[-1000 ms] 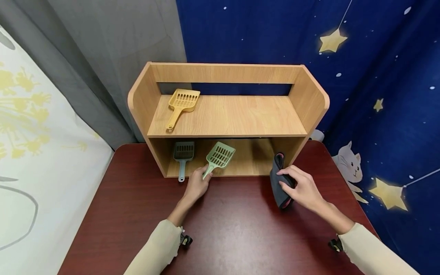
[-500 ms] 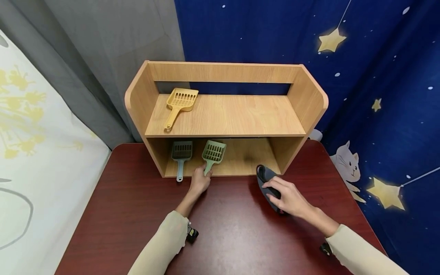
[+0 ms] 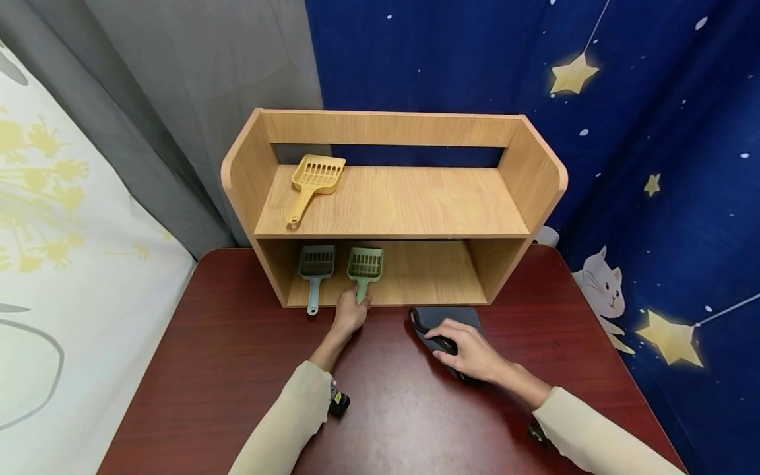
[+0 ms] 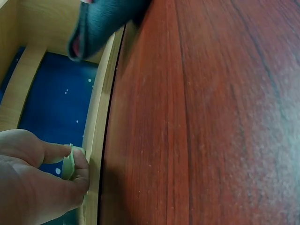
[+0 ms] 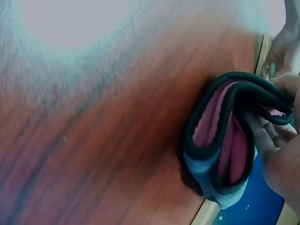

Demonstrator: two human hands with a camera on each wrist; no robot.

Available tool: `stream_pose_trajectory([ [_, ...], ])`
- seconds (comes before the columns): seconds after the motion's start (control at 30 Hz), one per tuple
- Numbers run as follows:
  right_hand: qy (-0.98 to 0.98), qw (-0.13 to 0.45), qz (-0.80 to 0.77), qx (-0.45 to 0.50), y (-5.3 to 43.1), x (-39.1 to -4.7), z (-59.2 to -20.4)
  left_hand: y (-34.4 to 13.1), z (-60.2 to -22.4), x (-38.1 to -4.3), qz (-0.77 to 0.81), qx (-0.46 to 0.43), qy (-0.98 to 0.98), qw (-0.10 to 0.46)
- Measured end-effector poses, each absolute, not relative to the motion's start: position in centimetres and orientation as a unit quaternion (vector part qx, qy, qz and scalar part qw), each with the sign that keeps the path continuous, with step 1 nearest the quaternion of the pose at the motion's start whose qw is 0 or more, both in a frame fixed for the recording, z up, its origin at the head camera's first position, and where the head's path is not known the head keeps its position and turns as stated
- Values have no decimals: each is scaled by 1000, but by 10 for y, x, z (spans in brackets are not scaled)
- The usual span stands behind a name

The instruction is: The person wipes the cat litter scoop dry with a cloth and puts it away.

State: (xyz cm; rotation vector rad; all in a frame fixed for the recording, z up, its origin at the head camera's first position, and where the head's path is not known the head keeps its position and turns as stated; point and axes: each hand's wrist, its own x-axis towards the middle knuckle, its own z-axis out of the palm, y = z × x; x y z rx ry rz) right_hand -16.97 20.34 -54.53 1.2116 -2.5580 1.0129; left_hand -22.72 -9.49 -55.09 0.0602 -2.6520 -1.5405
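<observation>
In the head view, my left hand (image 3: pixel 350 311) pinches the handle of a green litter scoop (image 3: pixel 365 267), whose slotted head lies in the lower compartment of the wooden shelf (image 3: pixel 392 235). The left wrist view shows the green handle (image 4: pixel 68 166) between thumb and fingers, close to the shelf's front edge. My right hand (image 3: pixel 472 353) grips a folded dark grey fabric piece (image 3: pixel 454 316) over the table in front of the shelf. Black edging and a pink lining (image 5: pixel 236 154) show in its folds in the right wrist view.
A blue-grey litter scoop (image 3: pixel 315 277) lies left of the green one, its handle poking past the shelf's front. On the upper level rests a yellow litter scoop (image 3: pixel 317 175). Dark red tabletop (image 3: pixel 237 369) spreads in front; curtains (image 3: pixel 427 53) hang behind.
The green scoop has turned from slanting right to nearly straight, settling beside the blue-grey one. My right hand has carried the folded fabric leftward from the shelf's right end.
</observation>
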Motion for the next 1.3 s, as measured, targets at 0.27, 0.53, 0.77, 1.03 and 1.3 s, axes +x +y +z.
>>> stream_pose_trajectory([
  [0.27, -858, 50, 347, 377, 195, -167, -551, -93, -554, -231, -517, 16, -854, 47],
  [0.53, -869, 30, 344, 354, 188, -161, -551, -97, -549, -230, -536, 25, -843, 40],
  [0.77, -885, 36, 266, 380, 182, -153, -550, -105, -548, -227, -519, 17, -854, 35],
  [1.03, -880, 2, 233, 413, 182, -152, -546, -118, -538, -213, -456, 18, -889, 25],
  [1.3, -877, 27, 260, 402, 200, -158, -535, -141, -521, -189, -387, -28, -920, 54],
])
